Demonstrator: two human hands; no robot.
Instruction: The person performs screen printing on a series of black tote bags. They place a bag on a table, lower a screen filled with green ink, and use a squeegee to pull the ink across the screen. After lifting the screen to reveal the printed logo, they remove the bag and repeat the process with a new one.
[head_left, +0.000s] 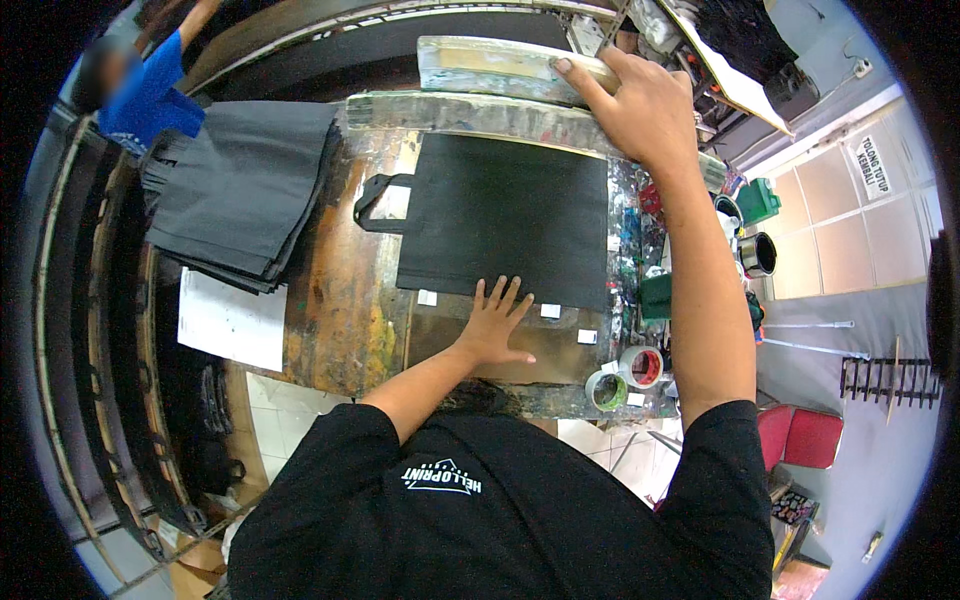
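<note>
Left hand (pixel 493 325) fingers spreading flat, pressing near edge of flat black fabric tote bag (pixel 505 222) onto paint-stained wooden table (pixel 345 300). Right hand (pixel 640 105) gripping paint-smeared wooden screen frame (pixel 500 65) raised behind bag. Risk: frame dropping onto left fingers, or bag shifting off white tape markers (pixel 550 311).

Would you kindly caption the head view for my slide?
Left hand presses a black bag flat on a paint-stained table; right hand grips the raised frame.

A stack of dark folded bags (pixel 240 195) lies on the paint-stained table (pixel 340 300), a white sheet (pixel 232 322) below it; two tape rolls (pixel 625 378), perhaps masking tape, sit at the near edge; a person in blue (pixel 150 95) stands far left
</note>
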